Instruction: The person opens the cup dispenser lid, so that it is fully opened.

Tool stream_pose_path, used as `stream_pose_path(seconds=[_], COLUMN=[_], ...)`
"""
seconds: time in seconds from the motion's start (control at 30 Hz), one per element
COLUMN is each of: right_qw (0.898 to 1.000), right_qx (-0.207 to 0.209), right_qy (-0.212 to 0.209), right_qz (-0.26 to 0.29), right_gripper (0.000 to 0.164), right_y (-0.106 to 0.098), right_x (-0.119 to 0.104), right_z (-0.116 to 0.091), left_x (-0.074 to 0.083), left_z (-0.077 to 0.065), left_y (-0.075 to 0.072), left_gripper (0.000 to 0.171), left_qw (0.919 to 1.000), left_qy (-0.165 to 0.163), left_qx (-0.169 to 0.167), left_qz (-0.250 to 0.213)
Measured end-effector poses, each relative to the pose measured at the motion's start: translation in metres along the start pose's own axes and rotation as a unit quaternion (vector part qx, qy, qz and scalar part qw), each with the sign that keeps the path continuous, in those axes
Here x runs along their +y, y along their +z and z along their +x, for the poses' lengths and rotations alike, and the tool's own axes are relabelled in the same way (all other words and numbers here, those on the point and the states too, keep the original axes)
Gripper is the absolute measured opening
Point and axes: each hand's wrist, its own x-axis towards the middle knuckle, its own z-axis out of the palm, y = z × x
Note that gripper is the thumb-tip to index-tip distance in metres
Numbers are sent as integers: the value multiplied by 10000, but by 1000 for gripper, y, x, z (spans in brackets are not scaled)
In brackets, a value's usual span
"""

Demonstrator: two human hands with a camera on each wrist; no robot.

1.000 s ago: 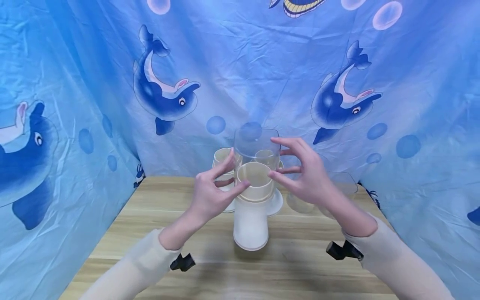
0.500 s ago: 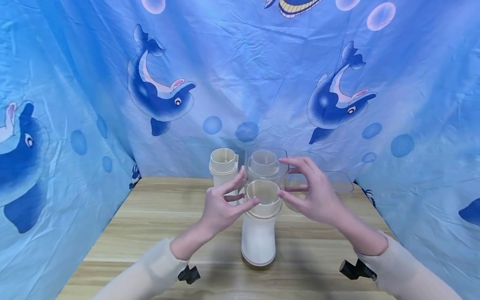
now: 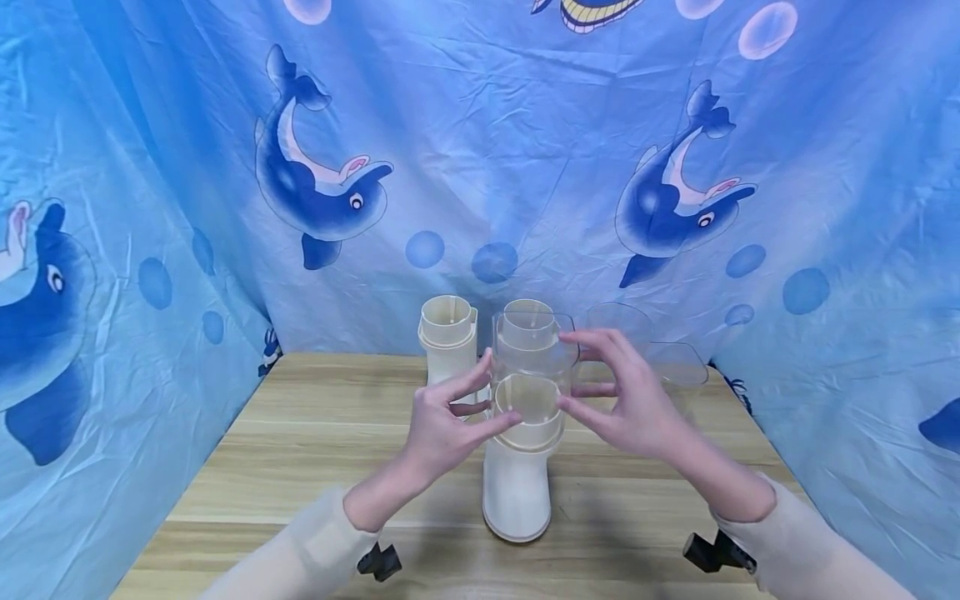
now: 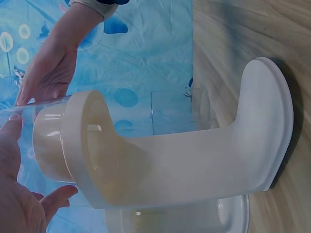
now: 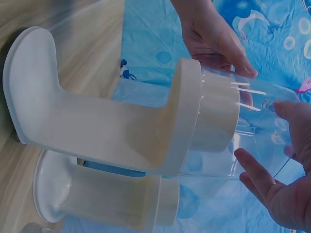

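A tall clear plastic container (image 3: 536, 358) sits around the round collar of a white stand (image 3: 516, 492), in front of me at the middle of the table. My left hand (image 3: 442, 425) holds the container's left side, thumb at the front. On its right side my right hand (image 3: 633, 400) grips it with spread, bent fingers and thumb. In the right wrist view the stand (image 5: 112, 121) shows a raised cup, a wide collar and a flared foot (image 5: 31, 82). The foot is right at the table in both wrist views.
Behind stand two more white stands, one to the left (image 3: 447, 354) and one straight behind (image 3: 527, 315), partly seen through the container. Clear containers (image 3: 682, 364) lie toward the back right of the wooden table (image 3: 315, 442). A blue dolphin-print cloth (image 3: 480, 167) encloses the back and sides.
The stand, the clear container and both hands have moved down and slightly right together in the head view. The stands behind keep nearly the same place.
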Motion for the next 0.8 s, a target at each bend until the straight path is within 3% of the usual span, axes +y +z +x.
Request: stream_pose_path(seconds=[0.4, 0.6, 0.7, 0.8], right_qw=[9999, 9999, 9999, 9994], right_qx=[17, 11, 164, 286], right_qy=[58, 72, 24, 135], right_qz=[-150, -86, 5, 107], right_gripper=[78, 83, 87, 87], right_y=[0, 2, 4, 7], right_x=[2, 3, 4, 3], right_z=[-10, -15, -14, -13], left_x=[-6, -17, -30, -44], left_z=[-9, -10, -2, 11], left_y=[3, 4, 2, -2], left_gripper=[83, 84, 84, 90], left_qw=[9999, 9986, 9979, 9953], left_qy=[102, 430, 645, 607], left_qx=[-51, 137, 76, -396], left_qz=[-30, 280, -44, -644])
